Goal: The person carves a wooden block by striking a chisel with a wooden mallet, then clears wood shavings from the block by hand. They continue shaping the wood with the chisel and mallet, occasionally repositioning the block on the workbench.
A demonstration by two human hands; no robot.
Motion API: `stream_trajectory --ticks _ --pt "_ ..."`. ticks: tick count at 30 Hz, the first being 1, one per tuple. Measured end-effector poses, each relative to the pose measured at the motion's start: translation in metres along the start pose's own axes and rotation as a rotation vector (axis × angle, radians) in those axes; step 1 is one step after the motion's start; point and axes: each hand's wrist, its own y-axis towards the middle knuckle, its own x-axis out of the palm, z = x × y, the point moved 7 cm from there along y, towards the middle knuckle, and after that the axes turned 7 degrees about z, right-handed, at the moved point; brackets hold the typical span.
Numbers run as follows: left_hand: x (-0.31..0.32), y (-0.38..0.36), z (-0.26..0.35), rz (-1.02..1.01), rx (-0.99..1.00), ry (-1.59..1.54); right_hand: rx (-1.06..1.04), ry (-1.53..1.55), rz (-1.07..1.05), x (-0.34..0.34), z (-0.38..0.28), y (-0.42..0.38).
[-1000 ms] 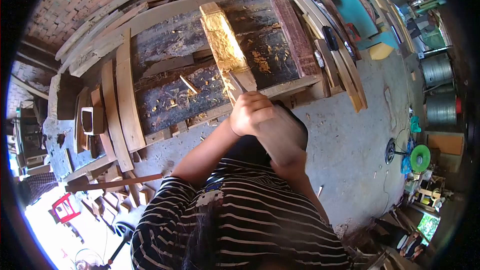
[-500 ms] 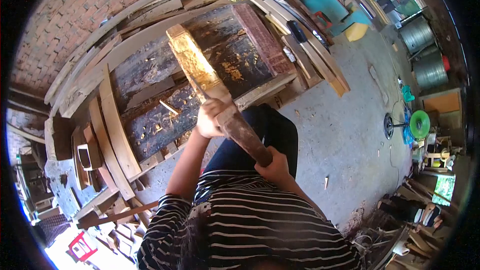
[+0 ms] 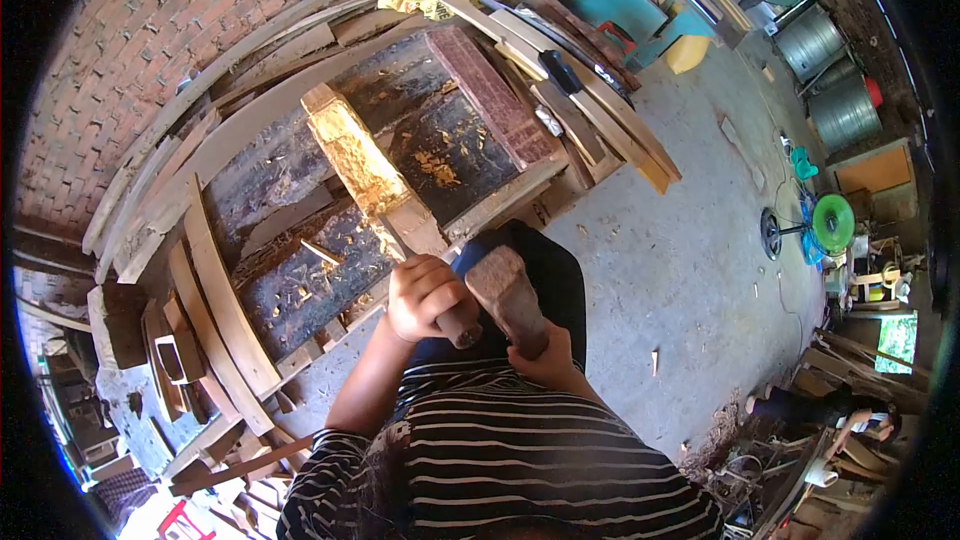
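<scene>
Left hand (image 3: pixel 425 297) fisted round chisel (image 3: pixel 440 302) (wrist bent), right hand (image 3: pixel 545 355) gripping mallet (image 3: pixel 508 297)

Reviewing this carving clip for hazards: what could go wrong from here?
1. The left hand grips the chisel right beside the wooden mallet in the right hand; a glancing blow could hit the knuckles.
2. The wood block lies on the workbench with no clamp visible; it might shift under a strike.
3. Loose chips litter the bench and could fly up.
</scene>
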Motion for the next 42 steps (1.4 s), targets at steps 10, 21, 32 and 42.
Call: stream_trajectory --ticks 10,21,32,42 --pt "0.012 -0.010 -0.015 0.023 -0.097 0.087 -0.465 0.377 0.052 -0.016 -0.042 0.006" --pt "0.011 -0.025 -0.021 0.045 -0.027 0.051 -0.336 -0.035 -0.175 0.001 -0.037 0.004" --pt "0.018 -0.049 -0.026 -0.024 0.076 0.125 -0.034 -0.071 -0.120 0.013 0.005 -0.004" --pt "0.016 -0.038 -0.026 -0.059 0.063 0.068 0.011 -0.040 -0.120 0.009 -0.009 -0.010"
